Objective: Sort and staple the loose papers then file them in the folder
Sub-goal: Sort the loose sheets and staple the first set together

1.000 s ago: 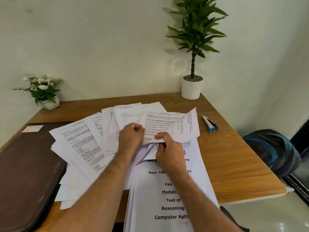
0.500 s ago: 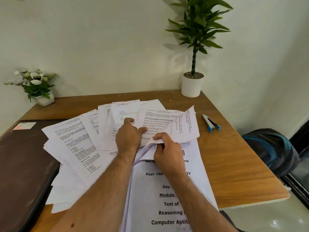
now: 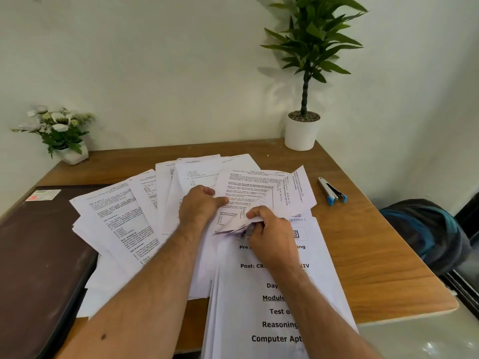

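At frame centre, a folded sheet is being pinched by both the left hand and the right hand — fingers curled — apparently so it can be separated from the fanned papers.

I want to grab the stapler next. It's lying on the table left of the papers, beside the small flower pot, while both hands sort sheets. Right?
Not quite. The stapler lies on the table right of the papers, nearer the tall plant, as the head view shows. Both hands, left and right, do handle sheets.
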### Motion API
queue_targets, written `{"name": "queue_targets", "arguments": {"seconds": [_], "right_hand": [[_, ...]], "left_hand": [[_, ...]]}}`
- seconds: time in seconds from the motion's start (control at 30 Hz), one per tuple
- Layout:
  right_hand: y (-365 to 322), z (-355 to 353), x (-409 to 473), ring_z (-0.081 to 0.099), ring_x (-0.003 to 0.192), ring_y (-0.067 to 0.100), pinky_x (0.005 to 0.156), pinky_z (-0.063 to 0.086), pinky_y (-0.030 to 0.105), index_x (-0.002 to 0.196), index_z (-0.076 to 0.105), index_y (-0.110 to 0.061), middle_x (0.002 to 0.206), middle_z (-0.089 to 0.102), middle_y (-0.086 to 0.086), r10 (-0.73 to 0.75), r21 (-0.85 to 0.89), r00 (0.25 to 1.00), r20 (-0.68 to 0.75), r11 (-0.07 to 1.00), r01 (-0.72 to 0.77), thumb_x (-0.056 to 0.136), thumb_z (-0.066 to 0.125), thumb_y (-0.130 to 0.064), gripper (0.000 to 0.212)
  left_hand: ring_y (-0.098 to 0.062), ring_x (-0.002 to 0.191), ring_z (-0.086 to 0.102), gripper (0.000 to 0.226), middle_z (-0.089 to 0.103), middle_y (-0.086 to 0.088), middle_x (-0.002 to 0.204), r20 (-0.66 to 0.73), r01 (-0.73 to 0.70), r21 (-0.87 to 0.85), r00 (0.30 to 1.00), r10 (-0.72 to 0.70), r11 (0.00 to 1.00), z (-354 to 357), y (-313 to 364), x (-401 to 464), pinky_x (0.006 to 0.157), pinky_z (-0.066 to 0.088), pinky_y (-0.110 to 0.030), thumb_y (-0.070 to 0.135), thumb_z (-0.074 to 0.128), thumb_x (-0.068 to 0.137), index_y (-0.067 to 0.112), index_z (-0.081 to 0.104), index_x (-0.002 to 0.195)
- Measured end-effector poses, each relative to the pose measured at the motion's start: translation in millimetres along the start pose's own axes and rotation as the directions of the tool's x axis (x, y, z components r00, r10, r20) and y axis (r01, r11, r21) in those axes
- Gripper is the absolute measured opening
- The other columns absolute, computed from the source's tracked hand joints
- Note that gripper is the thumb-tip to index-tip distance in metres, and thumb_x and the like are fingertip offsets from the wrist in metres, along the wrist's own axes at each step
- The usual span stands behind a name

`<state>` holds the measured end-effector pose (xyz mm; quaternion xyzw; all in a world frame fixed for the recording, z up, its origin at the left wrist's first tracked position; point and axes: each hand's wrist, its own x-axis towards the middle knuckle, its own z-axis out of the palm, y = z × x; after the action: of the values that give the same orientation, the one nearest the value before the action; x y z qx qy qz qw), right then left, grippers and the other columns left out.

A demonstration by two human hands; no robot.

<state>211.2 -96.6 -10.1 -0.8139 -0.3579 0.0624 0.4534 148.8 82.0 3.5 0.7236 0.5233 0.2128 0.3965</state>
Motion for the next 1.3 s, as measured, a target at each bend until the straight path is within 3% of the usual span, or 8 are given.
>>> {"name": "queue_targets", "arguments": {"seconds": [0.27, 0.43, 0.53, 0.73, 0.83, 1.0, 1.2, 1.3], "right_hand": [[-4.0, 2.8, 2.3, 0.065, 0.079, 0.021, 0.072, 0.055, 0.036, 0.106, 0.067, -0.024, 0.086, 0.072, 0.001, -0.09, 0.037, 0.996, -0.016, 0.995, 0.091, 0.091, 0.054, -0.006, 0.027], [-2.9, -3.2, 7.5, 0.063, 0.093, 0.024, 0.079, 0.053, 0.033, 0.111, 0.068, -0.022, 0.104, 0.073, 0.005, -0.089, -0.017, 0.996, -0.032, 0.996, 0.088, 0.093, 0.053, -0.009, 0.026], [-9.1, -9.0, 11.5, 0.062, 0.096, 0.025, 0.076, 0.049, 0.031, 0.119, 0.063, -0.026, 0.105, 0.069, 0.006, -0.049, -0.052, 0.999, -0.017, 0.997, 0.048, 0.096, 0.05, -0.011, 0.03], [-31.8, -18.9, 18.8, 0.062, 0.084, 0.017, 0.071, 0.047, 0.03, 0.139, 0.038, -0.044, 0.096, 0.064, -0.001, -0.112, 0.017, 0.994, -0.013, 0.993, 0.113, 0.097, 0.047, -0.007, 0.057], [-37.9, -21.0, 19.0, 0.061, 0.088, 0.02, 0.076, 0.044, 0.028, 0.135, 0.05, -0.036, 0.1, 0.066, 0.002, -0.18, 0.025, 0.983, -0.046, 0.983, 0.182, 0.097, 0.046, -0.007, 0.048], [-60.4, -23.7, 20.8, 0.064, 0.09, 0.015, 0.082, 0.046, 0.019, 0.109, 0.073, -0.018, 0.099, 0.069, -0.001, -0.301, 0.041, 0.94, -0.163, 0.949, 0.311, 0.093, 0.056, -0.005, 0.027], [-101.8, -31.4, 26.1, 0.058, 0.086, 0.002, 0.078, 0.037, 0.002, 0.101, 0.074, -0.019, 0.092, 0.069, -0.005, -0.383, 0.093, 0.897, -0.22, 0.907, 0.41, 0.093, 0.061, -0.009, 0.018], [-123.6, -36.3, 29.4, 0.054, 0.082, -0.003, 0.077, 0.034, -0.001, 0.099, 0.074, -0.019, 0.09, 0.068, -0.004, -0.379, 0.126, 0.884, -0.274, 0.897, 0.424, 0.092, 0.06, -0.009, 0.018]], "left_hand": [[-0.017, 0.09, 0.071, 0.045, 0.074, 0.003, 0.099, -0.023, 0.01, -0.198, 1.0, -0.015, 0.98, -10.5, -2.3, -2.0, 0.089, 0.057, -0.037, 0.033, 0.095, 0.065, 0.02, 0.072, 0.1], [-0.013, 0.077, 0.072, 0.016, 0.075, 0.006, 0.083, -0.052, -0.016, -0.287, 0.999, 0.001, 0.958, -16.5, -1.5, -10.1, 0.064, 0.054, -0.024, 0.022, 0.086, 0.08, 0.016, 0.07, 0.082], [-0.017, 0.082, 0.068, 0.018, 0.072, 0.005, 0.084, -0.133, -0.104, -0.128, 0.987, 0.087, 0.986, -23.1, -1.6, -16.8, 0.076, 0.053, -0.031, 0.026, 0.078, 0.087, 0.018, 0.066, 0.078], [-0.016, 0.092, 0.068, 0.011, 0.074, 0.003, 0.103, -0.178, -0.136, -0.186, 0.979, 0.103, 0.973, -38.9, 0.6, -39.8, 0.078, 0.052, -0.027, 0.019, 0.061, 0.099, 0.018, 0.072, 0.102], [-0.011, 0.089, 0.066, 0.021, 0.072, 0.007, 0.104, -0.139, -0.154, -0.221, 0.982, 0.126, 0.963, -47.8, 2.4, -54.4, 0.065, 0.048, -0.022, 0.018, 0.052, 0.101, 0.02, 0.071, 0.111], [-0.009, 0.086, 0.06, 0.008, 0.063, 0.01, 0.093, -0.249, -0.181, -0.225, 0.961, 0.122, 0.957, -69.3, 10.7, -74.6, 0.059, 0.038, -0.016, 0.011, 0.055, 0.095, 0.012, 0.063, 0.097], [-0.013, 0.097, 0.066, 0.051, 0.069, 0.006, 0.107, -0.285, -0.363, -0.367, 0.92, 0.268, 0.857, -99.6, 23.4, -89.4, 0.08, 0.052, -0.023, -0.011, 0.048, 0.086, 0.019, 0.056, 0.126], [-0.014, 0.095, 0.07, 0.058, 0.075, 0.001, 0.104, -0.231, -0.417, -0.509, 0.909, 0.347, 0.753, -116.9, 35.7, -97.1, 0.082, 0.056, -0.024, -0.021, 0.042, 0.077, 0.011, 0.068, 0.117]]}}
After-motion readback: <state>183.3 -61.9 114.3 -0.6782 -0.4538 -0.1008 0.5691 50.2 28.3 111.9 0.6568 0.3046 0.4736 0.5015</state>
